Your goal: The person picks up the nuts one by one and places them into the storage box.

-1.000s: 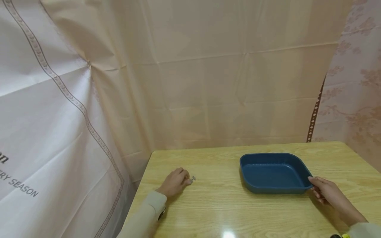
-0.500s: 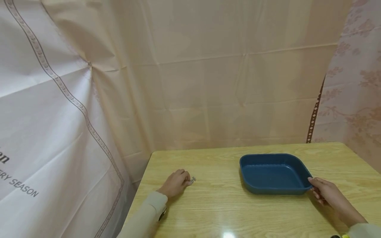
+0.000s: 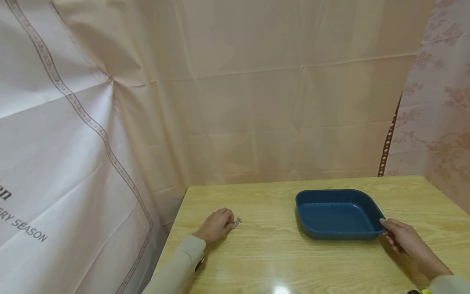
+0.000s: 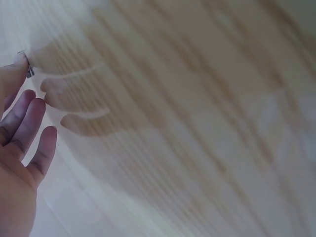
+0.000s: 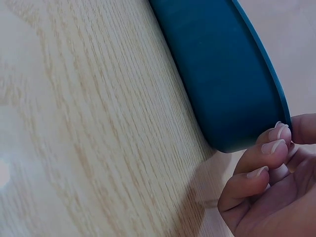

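On the left of the table, my left hand point(image 3: 217, 226) pinches a small silvery openwork piece point(image 3: 238, 221) at the fingertips, close over the wood. The left wrist view shows only a sliver of this metal piece point(image 4: 30, 73) between thumb and forefinger, the other fingers loosely bent; its exact kind cannot be told. A dark blue rectangular tub point(image 3: 338, 235) with rounded corners stands on the right, nothing inside it. My right hand point(image 3: 401, 237) grips its rim at the near right corner, thumb on top and fingers curled below, as the right wrist view confirms.
The wood-grain table point(image 3: 271, 253) reaches back to a hanging beige cloth point(image 3: 249, 122). A white printed sheet point(image 3: 66, 171) hangs along the left side, and a pink floral cloth point(image 3: 437, 134) hangs at the right.
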Demonstrator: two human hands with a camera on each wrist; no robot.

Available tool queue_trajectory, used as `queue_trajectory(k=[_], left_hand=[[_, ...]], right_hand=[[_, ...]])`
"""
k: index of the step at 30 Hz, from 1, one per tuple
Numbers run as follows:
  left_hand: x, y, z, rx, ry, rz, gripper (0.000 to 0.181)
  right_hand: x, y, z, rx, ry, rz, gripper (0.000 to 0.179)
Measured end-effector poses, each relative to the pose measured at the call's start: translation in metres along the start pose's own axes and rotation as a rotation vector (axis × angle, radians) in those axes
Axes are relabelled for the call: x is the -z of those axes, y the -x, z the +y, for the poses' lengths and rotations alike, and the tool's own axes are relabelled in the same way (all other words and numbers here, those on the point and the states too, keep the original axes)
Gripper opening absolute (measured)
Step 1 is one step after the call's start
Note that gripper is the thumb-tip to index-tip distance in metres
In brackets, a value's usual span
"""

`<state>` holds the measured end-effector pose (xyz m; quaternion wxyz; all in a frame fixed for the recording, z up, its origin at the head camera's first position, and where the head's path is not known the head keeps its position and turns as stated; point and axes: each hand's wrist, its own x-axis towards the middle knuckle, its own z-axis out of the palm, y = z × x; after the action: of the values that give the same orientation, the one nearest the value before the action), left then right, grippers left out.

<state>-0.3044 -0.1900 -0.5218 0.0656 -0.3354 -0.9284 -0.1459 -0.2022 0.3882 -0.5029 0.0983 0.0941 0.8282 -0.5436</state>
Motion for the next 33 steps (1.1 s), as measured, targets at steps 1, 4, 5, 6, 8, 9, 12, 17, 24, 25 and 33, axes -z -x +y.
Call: queue_trajectory(k=[1,4,5,6,8,9,12,17,24,25,33], left_hand=[[0.000,0.000,0.000,-0.004,0.000,-0.002,0.011],[-0.001,-0.001,0.000,-0.001,-0.001,-0.018,0.009],[-0.001,-0.001,0.000,0.003,0.001,-0.025,0.009],[-0.001,-0.001,0.001,0.007,0.000,-0.032,0.009],[-0.001,0.000,0.001,0.021,-0.001,-0.049,0.009],[-0.001,0.000,0.002,0.026,0.001,-0.058,0.009],[0.001,0.000,0.003,0.039,0.008,-0.080,0.009],[0.005,-0.002,0.007,0.055,0.020,-0.128,0.008],[0.002,0.002,0.008,0.022,-0.038,-0.160,0.009],[0.003,0.002,0.009,0.005,-0.059,-0.159,0.010],[0.006,0.002,0.011,0.000,-0.089,-0.160,0.017]], right_hand=[[0.000,0.000,0.000,-0.001,-0.001,0.002,0.048],[-0.001,-0.001,0.001,0.012,-0.011,0.009,0.047],[-0.001,-0.001,0.002,0.014,-0.013,0.012,0.047],[-0.002,-0.001,0.003,0.014,-0.017,0.014,0.047],[-0.002,-0.001,0.005,0.014,-0.018,0.010,0.047],[-0.002,-0.001,0.005,0.012,-0.017,0.008,0.047],[-0.001,-0.001,0.005,0.006,-0.016,0.008,0.047],[0.000,-0.003,0.004,0.011,-0.014,0.011,0.047],[0.000,-0.003,0.006,-0.004,-0.033,-0.002,0.046],[0.000,-0.003,0.006,-0.006,-0.033,-0.004,0.046],[0.000,-0.003,0.006,0.002,-0.062,0.004,0.044]])
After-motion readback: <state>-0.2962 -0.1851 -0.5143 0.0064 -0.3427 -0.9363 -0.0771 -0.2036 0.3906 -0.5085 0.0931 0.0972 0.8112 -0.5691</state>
